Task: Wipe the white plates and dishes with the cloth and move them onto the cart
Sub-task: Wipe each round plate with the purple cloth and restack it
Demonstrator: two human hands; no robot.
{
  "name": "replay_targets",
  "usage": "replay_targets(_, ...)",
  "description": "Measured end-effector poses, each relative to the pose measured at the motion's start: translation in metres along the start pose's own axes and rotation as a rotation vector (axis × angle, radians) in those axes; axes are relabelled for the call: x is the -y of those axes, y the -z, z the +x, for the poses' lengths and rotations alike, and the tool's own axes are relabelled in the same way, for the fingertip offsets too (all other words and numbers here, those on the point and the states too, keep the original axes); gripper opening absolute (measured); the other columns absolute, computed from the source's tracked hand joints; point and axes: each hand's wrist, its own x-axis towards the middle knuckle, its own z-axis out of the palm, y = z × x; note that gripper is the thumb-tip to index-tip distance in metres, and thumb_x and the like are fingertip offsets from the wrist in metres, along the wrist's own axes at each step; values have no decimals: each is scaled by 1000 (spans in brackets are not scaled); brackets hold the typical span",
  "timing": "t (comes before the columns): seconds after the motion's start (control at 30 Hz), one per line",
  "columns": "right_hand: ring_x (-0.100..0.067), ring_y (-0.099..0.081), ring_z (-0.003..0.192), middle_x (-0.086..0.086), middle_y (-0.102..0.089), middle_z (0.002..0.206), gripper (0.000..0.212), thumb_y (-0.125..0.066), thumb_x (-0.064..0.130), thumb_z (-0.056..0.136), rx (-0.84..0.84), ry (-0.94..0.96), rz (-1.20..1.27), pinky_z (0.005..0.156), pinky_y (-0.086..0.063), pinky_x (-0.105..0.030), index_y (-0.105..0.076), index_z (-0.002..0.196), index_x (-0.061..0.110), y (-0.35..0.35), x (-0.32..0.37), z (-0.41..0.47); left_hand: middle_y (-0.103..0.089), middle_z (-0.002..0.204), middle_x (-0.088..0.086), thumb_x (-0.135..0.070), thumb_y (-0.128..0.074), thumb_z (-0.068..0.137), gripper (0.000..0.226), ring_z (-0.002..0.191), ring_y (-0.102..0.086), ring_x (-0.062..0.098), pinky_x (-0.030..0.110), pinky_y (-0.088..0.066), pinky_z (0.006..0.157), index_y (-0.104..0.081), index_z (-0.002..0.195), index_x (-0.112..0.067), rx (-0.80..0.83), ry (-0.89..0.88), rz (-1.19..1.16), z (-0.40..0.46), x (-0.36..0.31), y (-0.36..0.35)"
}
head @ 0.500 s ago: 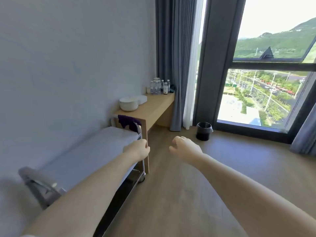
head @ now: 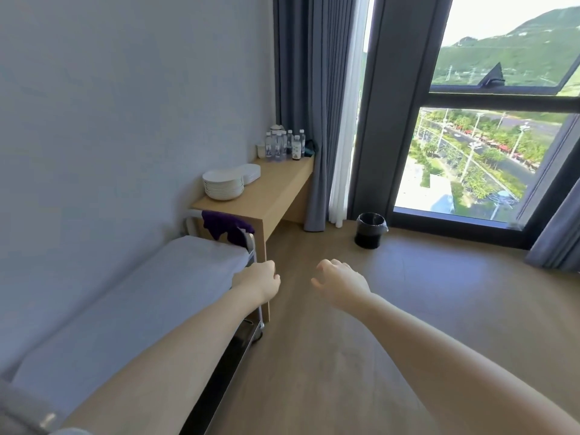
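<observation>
You are facing a wooden bench (head: pixel 276 189) standing against the wall. A stack of white plates (head: pixel 223 185) is sitting at its near end, with a lower stack of white dishes (head: pixel 250 173) just beside it, toward the window. A cluster of water bottles (head: pixel 284 146) is standing at the far end, a small white cup (head: pixel 261 150) next to them. The cart (head: pixel 131 296), topped in white, is butting against the bench's near end; a purple cloth (head: pixel 226 227) is hanging over its far rail. A black bin (head: pixel 370 230) is sitting on the wood floor (head: pixel 423 293).

Both hands (head: pixel 295 282) reach out empty; plates (head: pixel 223 184) sit stacked on the desk (head: pixel 276 186); cloth (head: pixel 226 227) seemingly drapes the cart (head: pixel 175 271).
</observation>
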Motion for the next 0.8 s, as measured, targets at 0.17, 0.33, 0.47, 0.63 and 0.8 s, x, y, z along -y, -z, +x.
replay_targets(0.17,-21,-47,111,0,-53,116,38,-40,43,95,23,1,-24,82,-41,-34,-49,122,19,-15,-6,50,-60,107,5,-29,-33,100,27,90,-58,20,30,-42,71,-49,116,-15,-22,-47,52,47,6,-10)
replay_targets(0.33,-20,-47,112,1,-53,117,37,-40,44,95,51,56,-47,81,-40,-32,-49,121,19,-36,-17,125,-61,107,7,-27,-32,100,26,93,-58,23,33,-43,74,-50,112,-13,11,-6,66,115,19,-23)
replay_targets(0.47,-20,-48,110,1,-54,114,36,-41,43,94,67,99,-49,81,-41,-32,-50,120,19,-46,-30,196,-59,110,7,-26,-32,100,25,98,-58,25,35,-43,77,-51,111,-13,48,89,39,179,26,-34)
replay_targets(0.63,-20,-49,106,1,-55,111,35,-40,42,94,86,177,-51,77,-39,-31,-50,117,19,-46,-35,278,-61,114,7,-26,-34,100,27,104,-58,25,36,-45,84,-49,119,-15,46,186,0,251,30,-34)
replay_targets(0.8,-20,-49,109,2,-54,113,35,-39,42,95,112,230,4,80,-40,-30,-49,121,20,-57,-24,345,-61,115,7,-28,-36,100,27,104,-59,22,34,-49,85,-48,119,-13,55,272,-66,308,51,-41)
